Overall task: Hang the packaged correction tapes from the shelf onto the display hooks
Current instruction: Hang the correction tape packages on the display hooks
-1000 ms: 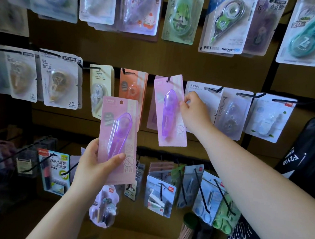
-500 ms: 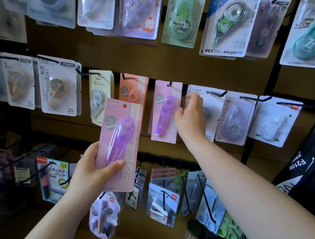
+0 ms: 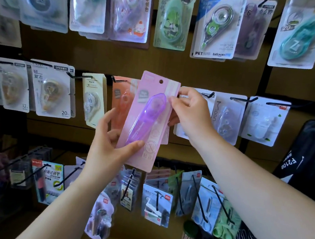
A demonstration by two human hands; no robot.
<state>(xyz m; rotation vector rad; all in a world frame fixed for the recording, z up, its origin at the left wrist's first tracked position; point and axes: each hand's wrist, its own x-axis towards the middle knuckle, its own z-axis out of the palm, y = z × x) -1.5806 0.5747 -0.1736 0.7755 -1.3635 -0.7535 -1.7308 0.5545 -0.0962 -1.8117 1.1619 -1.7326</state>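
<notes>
we hold the pink correction tape pack (image 3: 149,122) tilted before the display hooks (image 3: 244,99); left hand (image 3: 109,145) grips its lower end, right hand (image 3: 189,114) pinches its right edge. we should line its punched hole (image 3: 161,81) with the one hidden behind, then push straight.

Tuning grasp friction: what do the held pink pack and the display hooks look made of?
Pink pack: matte card backing, likely paperboard, with punched hang hole; glossy clear plastic bubble over the purple tape, showing glare. Display hooks: thin black rods, probably coated metal wire; cannot confirm.
</notes>
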